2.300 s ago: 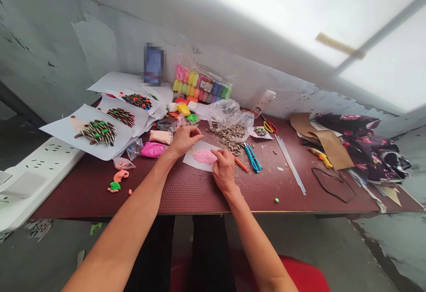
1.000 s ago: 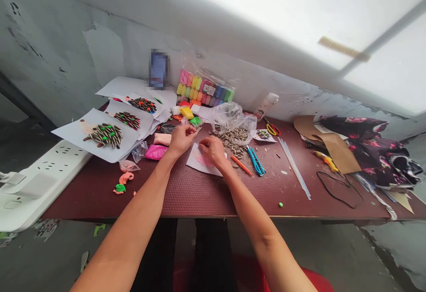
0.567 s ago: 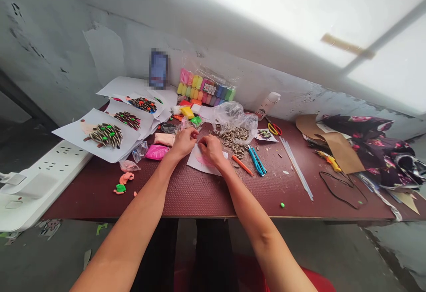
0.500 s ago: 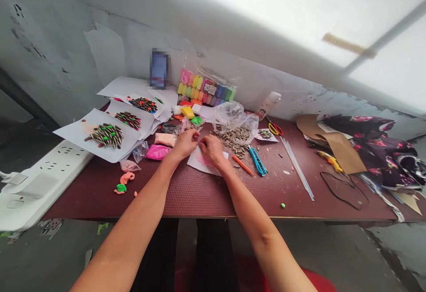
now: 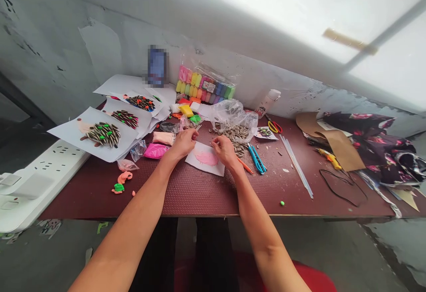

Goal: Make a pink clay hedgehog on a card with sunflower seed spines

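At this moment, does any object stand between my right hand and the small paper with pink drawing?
Nothing visible does. The right hand is by the right edge of the small paper; the seed pile lies beyond the hand, not in between.

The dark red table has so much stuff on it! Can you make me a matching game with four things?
Things:
1. Paper with a pink drawing
2. Scissors
3. Small green ball
4. Heap of seeds

Clues:
A. close to the front edge of the table
B. with red and yellow handles
C. at the clear plastic bag
D. between the left hand and the right hand

Right pairs: 1-D, 2-B, 3-A, 4-C.
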A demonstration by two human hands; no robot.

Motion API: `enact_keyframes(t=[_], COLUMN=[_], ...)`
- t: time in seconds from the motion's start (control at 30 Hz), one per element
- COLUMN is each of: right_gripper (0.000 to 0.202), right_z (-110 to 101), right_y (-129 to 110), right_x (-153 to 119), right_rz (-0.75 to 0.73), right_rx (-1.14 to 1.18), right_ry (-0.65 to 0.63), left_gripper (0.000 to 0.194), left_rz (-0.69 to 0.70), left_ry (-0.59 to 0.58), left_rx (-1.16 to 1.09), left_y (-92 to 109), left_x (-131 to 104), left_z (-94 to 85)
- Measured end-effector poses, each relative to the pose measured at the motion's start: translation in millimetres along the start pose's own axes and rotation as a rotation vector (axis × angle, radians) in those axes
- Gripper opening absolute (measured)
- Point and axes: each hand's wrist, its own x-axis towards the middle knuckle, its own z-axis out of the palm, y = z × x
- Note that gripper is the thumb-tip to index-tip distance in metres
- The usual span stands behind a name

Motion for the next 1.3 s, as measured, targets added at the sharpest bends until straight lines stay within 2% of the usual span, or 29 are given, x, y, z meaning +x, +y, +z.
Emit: enact_keyframes(t=[0.2, 0.43, 0.67, 0.9, 1.17, 1.3], right_gripper=[0.011, 0.013, 0.013, 0.021, 0.031, 0.034], right_z=[-4, 0, -2, -11, -10, -8], right_y=[-4, -10, -16, -29, -25, -23], right_x=[-22, -22, -21, -37, -48, -52], right_rz=[-0.064, -0.073, -0.118, -0.201, -0.179, -0.219], right_rx=[-0.017, -0.042, -0.143, -0.286, -0.272, -0.287], right_ry=[-0.025, -0.098, -0.099, -0.078, -0.037, -0.047], left_gripper=[0.033, 0.034, 0.034, 0.032, 0.032, 0.032], left_rz=[-0.001, -0.014, 0.003, 0.047, 0.039, 0.039], left_ry=[-0.001, -0.011, -0.004, 0.039, 0.034, 0.036], left_rx=[0.035, 0.031, 0.033, 0.041, 0.057, 0.072], left_y=[3, 6, 5, 2, 4, 6], left_x=[-2, -2, -2, -2, -2, -3], left_z=[-1.8, -3.2, -2.0, 0.5, 0.1, -0.6])
